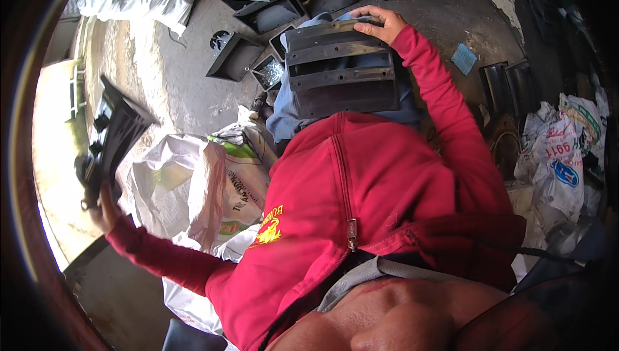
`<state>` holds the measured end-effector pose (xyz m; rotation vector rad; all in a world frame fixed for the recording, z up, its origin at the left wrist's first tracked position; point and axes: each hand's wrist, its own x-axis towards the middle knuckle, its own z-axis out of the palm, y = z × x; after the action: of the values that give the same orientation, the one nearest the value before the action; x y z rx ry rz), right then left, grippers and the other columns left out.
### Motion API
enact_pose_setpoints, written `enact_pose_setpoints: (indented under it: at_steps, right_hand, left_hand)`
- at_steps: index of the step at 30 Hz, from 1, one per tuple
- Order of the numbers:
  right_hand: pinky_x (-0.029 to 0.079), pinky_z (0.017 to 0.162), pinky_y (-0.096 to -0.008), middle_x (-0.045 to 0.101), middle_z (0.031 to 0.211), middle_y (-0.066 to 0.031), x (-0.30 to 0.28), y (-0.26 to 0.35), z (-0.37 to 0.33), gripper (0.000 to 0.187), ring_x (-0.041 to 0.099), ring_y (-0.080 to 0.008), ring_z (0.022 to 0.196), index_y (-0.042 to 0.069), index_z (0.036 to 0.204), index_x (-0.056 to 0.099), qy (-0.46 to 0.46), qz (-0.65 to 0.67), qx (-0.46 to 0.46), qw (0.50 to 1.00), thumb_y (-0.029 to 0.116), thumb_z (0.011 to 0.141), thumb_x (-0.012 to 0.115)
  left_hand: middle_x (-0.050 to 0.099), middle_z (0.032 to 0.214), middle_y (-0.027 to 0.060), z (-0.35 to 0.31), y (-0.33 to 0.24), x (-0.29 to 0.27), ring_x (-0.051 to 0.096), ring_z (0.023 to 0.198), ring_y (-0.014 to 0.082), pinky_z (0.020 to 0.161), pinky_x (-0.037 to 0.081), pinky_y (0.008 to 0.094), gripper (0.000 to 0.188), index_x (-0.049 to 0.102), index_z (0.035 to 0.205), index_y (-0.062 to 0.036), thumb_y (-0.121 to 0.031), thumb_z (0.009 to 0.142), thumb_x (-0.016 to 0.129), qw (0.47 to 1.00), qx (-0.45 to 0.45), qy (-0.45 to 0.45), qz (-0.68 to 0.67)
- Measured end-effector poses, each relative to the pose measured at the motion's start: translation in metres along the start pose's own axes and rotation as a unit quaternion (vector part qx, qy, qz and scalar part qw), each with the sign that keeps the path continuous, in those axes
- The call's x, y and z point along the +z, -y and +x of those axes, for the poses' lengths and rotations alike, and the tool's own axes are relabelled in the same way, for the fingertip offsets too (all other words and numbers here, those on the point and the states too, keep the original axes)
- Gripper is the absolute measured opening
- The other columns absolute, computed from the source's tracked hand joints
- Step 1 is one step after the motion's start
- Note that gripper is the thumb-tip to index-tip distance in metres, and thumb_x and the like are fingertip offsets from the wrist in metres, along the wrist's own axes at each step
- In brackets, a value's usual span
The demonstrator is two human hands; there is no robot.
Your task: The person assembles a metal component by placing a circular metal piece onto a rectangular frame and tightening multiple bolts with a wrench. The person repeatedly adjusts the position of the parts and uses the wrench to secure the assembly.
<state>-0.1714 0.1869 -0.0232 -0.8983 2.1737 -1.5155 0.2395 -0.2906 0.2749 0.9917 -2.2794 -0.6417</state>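
Note:
Out at the left, my left hand (108, 212) grips the lower end of a black moulded plastic part (119, 128), raised and tilted, with round knobs along its side. Its fingers are partly hidden behind the part. Across my lap lies a black slatted panel (342, 79) with long openings and small holes in its bars. My right hand (385, 25) holds the panel's far right corner, the thumb on the top face and the fingers over the edge.
Black open boxes (235, 57) stand on the floor ahead, one small box (267, 72) holding shiny small pieces. White sacks (187, 186) sit close at my left. More black panels (506, 90) and a printed white bag (561, 157) are at the right. A blue sheet (463, 59) lies on the floor.

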Motion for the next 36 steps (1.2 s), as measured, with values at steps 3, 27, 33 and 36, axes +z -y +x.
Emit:
enact_pose_setpoints:
  at_steps: [3,27,33,36]
  right_hand:
    - [0.036,0.099,-0.0424,0.049,0.131,-0.0067,-0.010,0.019,-0.023,0.082,0.043,-0.0249,0.123,0.014,0.132,0.042,-0.032,-0.020,-0.072,0.997,0.037,0.063,0.081]
    - [0.032,0.101,-0.0448,0.041,0.131,-0.0249,-0.014,0.132,-0.035,0.119,0.036,-0.0369,0.126,0.015,0.142,0.023,-0.116,-0.356,-0.155,0.914,0.058,0.048,0.080]
    - [0.047,0.084,-0.0370,0.061,0.106,-0.0174,0.008,0.037,-0.042,0.081,0.059,-0.0342,0.098,0.009,0.122,0.049,-0.008,-0.210,0.015,0.978,0.043,0.056,0.081]
    - [0.046,0.084,-0.0353,0.062,0.099,-0.0127,-0.003,0.024,-0.051,0.058,0.058,-0.0297,0.095,0.006,0.106,0.060,-0.019,-0.128,0.006,0.992,0.030,0.058,0.082]
  left_hand:
    - [0.059,0.099,0.0072,0.000,-0.008,0.127,0.053,0.068,0.0104,0.055,0.044,0.0228,0.040,0.057,0.116,-0.0060,-0.001,0.077,0.049,0.982,0.055,0.167,-0.062]
    - [0.063,0.098,0.0168,-0.056,-0.276,0.308,0.063,0.090,0.0306,0.081,0.050,0.0388,0.051,0.060,0.102,-0.0004,-0.039,0.070,0.066,0.839,0.382,0.320,0.217]
    - [0.064,0.092,0.0198,-0.091,-0.255,0.333,0.064,0.090,0.0311,0.077,0.050,0.0384,0.077,0.060,0.099,0.0002,-0.069,0.065,0.063,0.798,0.394,0.443,0.108]
    - [0.066,0.095,0.0141,-0.049,-0.193,0.334,0.064,0.093,0.0244,0.081,0.048,0.0350,0.066,0.059,0.111,-0.0039,-0.047,0.064,0.077,0.880,0.283,0.373,-0.078]
